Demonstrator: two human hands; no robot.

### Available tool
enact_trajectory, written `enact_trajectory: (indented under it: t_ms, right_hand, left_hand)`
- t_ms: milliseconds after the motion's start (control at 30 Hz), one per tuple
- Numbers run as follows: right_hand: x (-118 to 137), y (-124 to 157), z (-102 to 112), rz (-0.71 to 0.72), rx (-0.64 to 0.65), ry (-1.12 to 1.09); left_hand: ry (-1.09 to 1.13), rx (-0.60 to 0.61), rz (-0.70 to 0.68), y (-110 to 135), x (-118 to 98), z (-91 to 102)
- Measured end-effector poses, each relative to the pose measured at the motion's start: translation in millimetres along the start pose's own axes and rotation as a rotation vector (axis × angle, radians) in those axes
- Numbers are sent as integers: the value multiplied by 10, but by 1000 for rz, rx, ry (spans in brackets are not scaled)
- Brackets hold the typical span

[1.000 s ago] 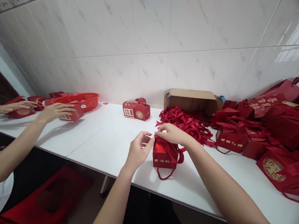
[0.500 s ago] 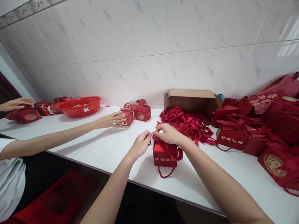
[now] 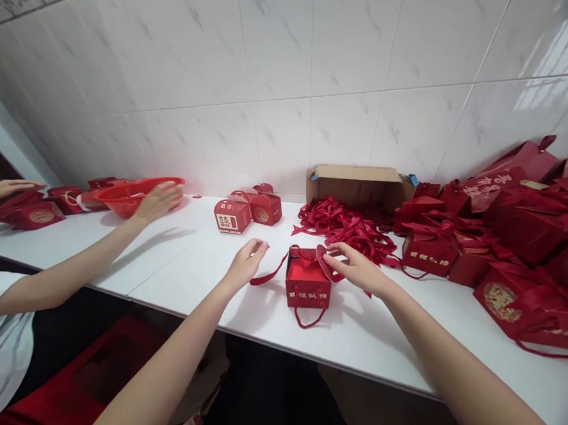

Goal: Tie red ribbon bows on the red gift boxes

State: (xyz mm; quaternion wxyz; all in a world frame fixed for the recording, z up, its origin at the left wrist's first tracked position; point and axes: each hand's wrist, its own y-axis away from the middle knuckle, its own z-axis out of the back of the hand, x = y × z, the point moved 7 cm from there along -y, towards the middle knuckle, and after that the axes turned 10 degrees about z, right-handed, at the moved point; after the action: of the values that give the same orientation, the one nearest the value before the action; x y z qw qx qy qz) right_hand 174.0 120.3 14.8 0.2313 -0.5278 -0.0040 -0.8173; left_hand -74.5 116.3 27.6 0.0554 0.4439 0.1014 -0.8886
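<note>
A small red gift box (image 3: 306, 296) with gold characters stands upright on the white table, its top open and bright red inside. Dark red ribbon (image 3: 271, 277) trails from its left side towards my left hand (image 3: 246, 265), which is apart from the box with fingers half bent and nothing visible in them. At the top right of the box, my right hand (image 3: 350, 266) has its thumb and fingers at the edge of a round flap (image 3: 322, 260). A twisted cord handle (image 3: 308, 323) hangs down in front.
Behind the box lie a heap of red ribbons (image 3: 343, 228) and a cardboard box (image 3: 358, 173) on its side. Many red boxes (image 3: 433, 254) are piled right. Further left are patterned boxes (image 3: 230, 215), a red basin (image 3: 121, 202) and a co-worker's hands (image 3: 162, 200).
My hands have moved apart from the box's top; the left let go and the right is now at the round flap. The co-worker's hand has left the patterned box, moving left to the basin.
</note>
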Motion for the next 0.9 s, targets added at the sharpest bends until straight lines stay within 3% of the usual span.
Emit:
enact_trajectory:
  t_ms: [100, 200, 300, 367, 600, 767, 900]
  right_hand:
    - [-73, 21, -32, -23, -87, -54]
    - [-149, 18, -88, -99, -60, -107]
    - [-166, 29, -179, -128, 97, -213]
    - [-124, 41, -179, -99, 137, -336]
    - [-76, 56, -91, -70, 79, -661]
    - [-169, 49, -52, -149, 11, -717]
    - [-171, 49, 31, -150, -18, -734]
  left_hand:
    - [175, 214, 98, 77, -120, -361]
    - [232, 323, 207, 155, -97, -527]
    - [244, 376, 229, 185, -18, -523]
    - [261, 416, 224, 195, 18, -490]
    - [393, 418, 175, 214, -97, -421]
    - [389, 580, 277, 308, -7, -543]
    - [373, 665, 241, 351, 74, -479]
